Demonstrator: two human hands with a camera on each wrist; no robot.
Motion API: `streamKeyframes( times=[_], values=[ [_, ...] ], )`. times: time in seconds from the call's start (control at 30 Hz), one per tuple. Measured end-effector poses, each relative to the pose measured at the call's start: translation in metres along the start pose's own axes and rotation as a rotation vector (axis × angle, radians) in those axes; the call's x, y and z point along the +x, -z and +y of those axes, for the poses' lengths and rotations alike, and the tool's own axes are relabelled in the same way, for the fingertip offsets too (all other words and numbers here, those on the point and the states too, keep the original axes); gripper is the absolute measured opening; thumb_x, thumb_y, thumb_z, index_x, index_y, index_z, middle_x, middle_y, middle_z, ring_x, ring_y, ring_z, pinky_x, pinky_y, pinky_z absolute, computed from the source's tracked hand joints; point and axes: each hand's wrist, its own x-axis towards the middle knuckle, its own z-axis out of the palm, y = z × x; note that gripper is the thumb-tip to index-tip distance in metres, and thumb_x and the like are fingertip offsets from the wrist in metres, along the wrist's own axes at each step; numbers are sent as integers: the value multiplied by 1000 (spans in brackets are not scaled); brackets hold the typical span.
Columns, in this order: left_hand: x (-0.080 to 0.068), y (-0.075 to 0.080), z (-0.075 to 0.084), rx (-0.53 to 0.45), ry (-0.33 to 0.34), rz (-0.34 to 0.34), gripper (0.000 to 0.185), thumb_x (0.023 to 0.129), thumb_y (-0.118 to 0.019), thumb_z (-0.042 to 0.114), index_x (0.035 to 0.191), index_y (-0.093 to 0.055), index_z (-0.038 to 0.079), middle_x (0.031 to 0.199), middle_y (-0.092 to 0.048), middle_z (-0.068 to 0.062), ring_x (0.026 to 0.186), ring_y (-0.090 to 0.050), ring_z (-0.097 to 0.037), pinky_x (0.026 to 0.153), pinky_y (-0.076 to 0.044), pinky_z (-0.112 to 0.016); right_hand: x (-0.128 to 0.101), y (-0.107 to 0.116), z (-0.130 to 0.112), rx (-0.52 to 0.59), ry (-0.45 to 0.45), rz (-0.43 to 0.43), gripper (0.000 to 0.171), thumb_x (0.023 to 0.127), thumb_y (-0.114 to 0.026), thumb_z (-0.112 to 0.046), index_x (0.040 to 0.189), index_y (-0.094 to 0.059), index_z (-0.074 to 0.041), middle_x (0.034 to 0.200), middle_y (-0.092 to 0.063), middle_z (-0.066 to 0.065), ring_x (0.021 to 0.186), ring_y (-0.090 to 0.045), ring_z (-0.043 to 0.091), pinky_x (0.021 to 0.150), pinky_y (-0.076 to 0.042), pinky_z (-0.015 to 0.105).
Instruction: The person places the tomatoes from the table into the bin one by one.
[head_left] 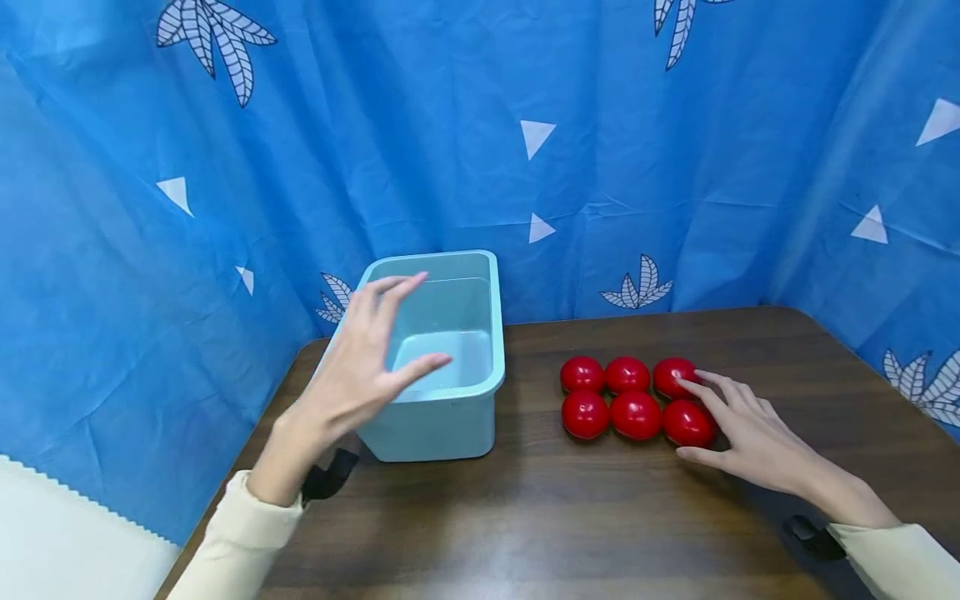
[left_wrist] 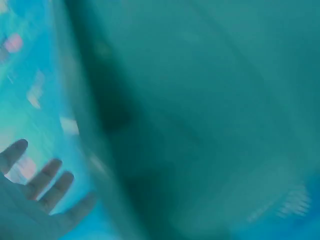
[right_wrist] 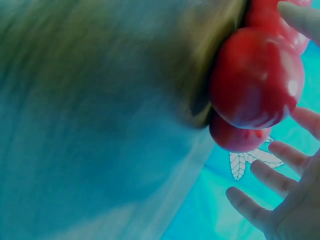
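Seen from the head: six red balls (head_left: 634, 397) in two rows of three on the dark wooden table (head_left: 615, 517), touching one another, right of a pale blue bin (head_left: 450, 417) that stood open and bare inside. Hovered over the bin's near left rim, the left hand (head_left: 358, 367), fingers straight and spread, gripping nothing. Lay at the right end of the balls, the right hand (head_left: 750, 433), fingers loosely extended, index tip on the far-right ball (head_left: 671, 375), thumb stretched along the table below the near-right ball (head_left: 686, 422); not closed round either.

Shown by the right wrist only: the near ball (right_wrist: 255, 77) huge and glossy, smooth and seamless, with a soft highlight, a second ball (right_wrist: 235, 137) peeping from behind it, fingers (right_wrist: 270, 175) parted beside them. Blurred otherwise.

Shown by the left wrist: little beyond a teal smear and spread fingers (left_wrist: 45, 180) in the lower left corner; bin walls could not be made out clearly.

Behind everything, a blue curtain (head_left: 480, 150) with white leaves and triangles.
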Motion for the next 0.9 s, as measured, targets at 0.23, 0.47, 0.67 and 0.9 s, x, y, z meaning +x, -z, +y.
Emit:
streamKeyframes(
  times=[0.23, 0.47, 0.67, 0.9],
  values=[
    [-42, 8, -60, -195, 393, -17, 84, 100, -62, 48, 168, -21, 25, 166, -21, -17, 146, -24, -40, 107, -30, -79, -5, -3, 8, 39, -12, 19, 87, 78, -91, -38, 146, -49, -3, 143, -41, 28, 120, -42, 49, 85, -49, 75],
    [-61, -3, -71, -381, 550, -13, 95, 99, -66, 45, 170, -7, 23, 166, -22, -22, 145, -33, -45, 111, -32, -77, -6, -7, 8, 136, -51, 56, 76, 78, -93, -26, 138, -53, -1, 129, -47, 25, 112, -44, 45, 75, -58, 66],
    [-70, -3, -79, -538, 570, -27, 99, 97, -72, 27, 169, -5, 16, 166, -23, -22, 143, -35, -46, 111, -38, -70, -5, -12, 7, 194, -74, 35, 68, 81, -91, -23, 135, -57, -1, 120, -55, 21, 107, -52, 38, 74, -61, 47],
    [-76, -3, -79, -546, 598, -22, 99, 96, -75, 27, 169, -10, 16, 167, -26, -20, 142, -39, -45, 111, -42, -66, -1, -14, 6, 240, -97, 29, 66, 83, -90, -22, 135, -56, 2, 117, -57, 20, 100, -57, 32, 69, -56, 25]
  ],
)
